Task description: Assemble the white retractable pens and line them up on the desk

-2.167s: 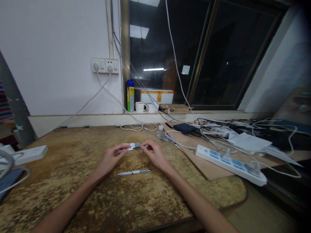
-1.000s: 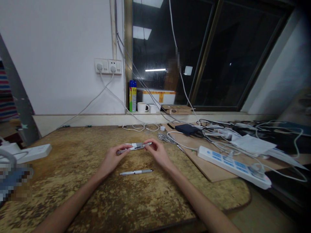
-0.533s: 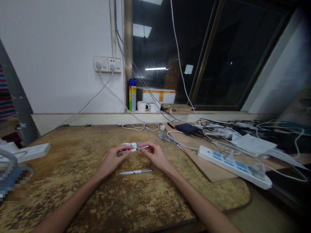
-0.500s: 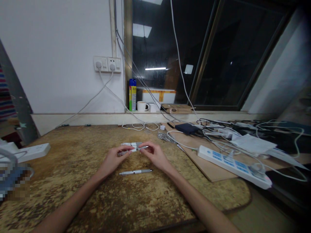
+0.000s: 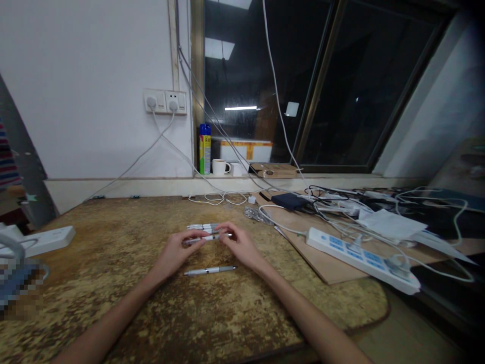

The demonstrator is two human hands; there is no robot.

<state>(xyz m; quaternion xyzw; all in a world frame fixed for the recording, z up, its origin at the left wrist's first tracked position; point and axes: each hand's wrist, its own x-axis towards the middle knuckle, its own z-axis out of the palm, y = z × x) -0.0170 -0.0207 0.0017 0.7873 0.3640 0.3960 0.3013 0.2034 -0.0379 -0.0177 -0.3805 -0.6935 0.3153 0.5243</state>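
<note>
Between my two hands is a grey-and-white pen [image 5: 212,237], lying crosswise. My left hand [image 5: 184,246] pinches its left end between thumb and fingers. The fingers of my right hand [image 5: 237,239] close on its right end. Just beyond, several similar pens [image 5: 200,227] lie side by side on the table, partly hidden by my fingers. Closer to me, another grey-and-white pen [image 5: 210,271] rests alone on the worn wooden table [image 5: 197,318].
On the right, a white power strip [image 5: 361,260] with plugs sits on a cardboard sheet [image 5: 329,270] among tangled cables. A second white strip [image 5: 49,241] is at the left. A spray can [image 5: 205,150] and a mug [image 5: 220,167] stand on the window sill.
The view has shifted slightly. Both hands remain on the pen, which now shows more clearly between them, a little apart from the row behind it.
</note>
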